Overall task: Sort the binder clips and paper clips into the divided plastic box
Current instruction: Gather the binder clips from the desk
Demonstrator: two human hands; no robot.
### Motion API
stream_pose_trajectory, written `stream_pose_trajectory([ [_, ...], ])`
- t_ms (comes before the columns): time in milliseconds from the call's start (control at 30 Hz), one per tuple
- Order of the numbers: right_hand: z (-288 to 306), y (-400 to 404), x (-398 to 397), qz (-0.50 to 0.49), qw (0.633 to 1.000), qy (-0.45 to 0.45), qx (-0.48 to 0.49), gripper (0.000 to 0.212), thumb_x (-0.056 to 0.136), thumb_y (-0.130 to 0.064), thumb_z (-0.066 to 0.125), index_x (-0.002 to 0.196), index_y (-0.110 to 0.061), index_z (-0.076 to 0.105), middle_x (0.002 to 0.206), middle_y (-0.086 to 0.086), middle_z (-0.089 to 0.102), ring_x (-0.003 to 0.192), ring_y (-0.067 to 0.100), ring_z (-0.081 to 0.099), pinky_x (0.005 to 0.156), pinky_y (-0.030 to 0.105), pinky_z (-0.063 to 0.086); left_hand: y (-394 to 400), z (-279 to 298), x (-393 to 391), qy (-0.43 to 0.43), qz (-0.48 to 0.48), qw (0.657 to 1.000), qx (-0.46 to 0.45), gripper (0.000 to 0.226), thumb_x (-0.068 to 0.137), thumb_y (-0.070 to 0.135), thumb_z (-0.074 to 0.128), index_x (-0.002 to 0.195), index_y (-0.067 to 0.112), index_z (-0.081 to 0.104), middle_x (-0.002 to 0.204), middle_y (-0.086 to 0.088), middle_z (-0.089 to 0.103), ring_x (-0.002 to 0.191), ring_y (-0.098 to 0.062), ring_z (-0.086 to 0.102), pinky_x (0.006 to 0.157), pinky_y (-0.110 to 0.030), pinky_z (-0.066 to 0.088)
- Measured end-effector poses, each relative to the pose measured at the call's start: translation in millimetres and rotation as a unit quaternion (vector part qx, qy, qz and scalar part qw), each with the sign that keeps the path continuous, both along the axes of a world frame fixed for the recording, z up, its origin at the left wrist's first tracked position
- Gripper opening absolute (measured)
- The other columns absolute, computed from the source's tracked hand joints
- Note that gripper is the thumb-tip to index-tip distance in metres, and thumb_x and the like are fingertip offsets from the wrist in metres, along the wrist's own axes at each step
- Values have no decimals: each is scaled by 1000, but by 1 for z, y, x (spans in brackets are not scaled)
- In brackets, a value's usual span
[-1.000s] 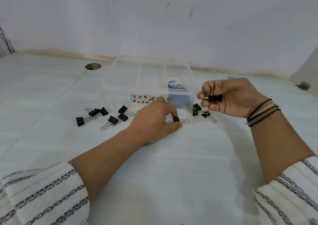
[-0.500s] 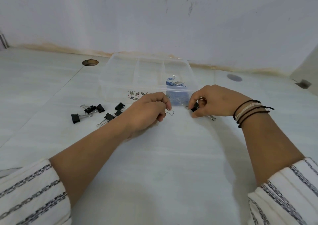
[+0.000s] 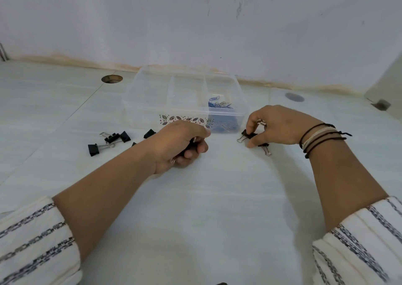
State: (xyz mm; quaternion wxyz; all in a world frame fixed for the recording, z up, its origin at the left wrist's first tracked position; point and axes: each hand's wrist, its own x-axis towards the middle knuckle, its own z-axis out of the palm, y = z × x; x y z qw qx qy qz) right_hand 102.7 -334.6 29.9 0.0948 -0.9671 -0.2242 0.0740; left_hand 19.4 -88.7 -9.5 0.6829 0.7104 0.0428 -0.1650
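A clear divided plastic box [image 3: 152, 97] stands at the middle back of the white floor. Blue and silver paper clips [image 3: 220, 107] fill its right compartment; the other two look bare. My left hand [image 3: 181, 143] is curled just in front of the box, shut on a black binder clip whose wire loops show between the fingers. My right hand [image 3: 276, 125] pinches another black binder clip [image 3: 248, 135] at the box's right front corner, with one more clip [image 3: 265, 148] lying under it. Several black binder clips [image 3: 108, 142] lie loose to the left.
A round hole [image 3: 112, 78] opens in the floor left of the box and a grey round patch [image 3: 294, 97] sits to its right. The wall runs close behind the box. A small dark fitting [image 3: 380, 104] lies at the far right.
My left hand has closed around the clip it pinched and drawn back slightly. My right hand came down from mid-air to the clips at the box's right corner and grips one there.
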Motion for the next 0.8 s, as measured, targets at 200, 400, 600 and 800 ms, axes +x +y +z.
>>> stream_pose_trajectory([
  [200,17,-30,3,-120,961,47,245,17,84,-33,77,89,-16,78,72,-6,71,56,13,46,54,24,38,-1,-2,1,50,-1,996,-79,31,99,26,56,73,21,41,61,2,46,43,-9,27,42,-20,13],
  [400,9,-32,7,-226,961,125,96,38,90,-40,57,66,-11,56,50,-3,38,39,15,27,49,24,23,-10,-2,-4,-31,-20,998,45,25,105,8,43,89,13,61,59,3,40,42,-10,27,41,-16,20],
  [600,1,-26,5,-159,983,82,-31,76,62,-79,75,59,-18,30,51,0,28,45,20,25,54,29,18,-47,5,0,-256,30,893,368,25,92,41,66,82,20,72,52,10,47,53,-8,47,55,-24,35],
  [800,-3,-33,4,-114,987,108,-16,52,66,-64,79,72,-16,60,59,3,41,48,22,33,53,27,27,-94,-2,24,-310,34,795,519,40,97,50,55,127,24,60,117,0,70,113,-27,63,86,-38,51],
])
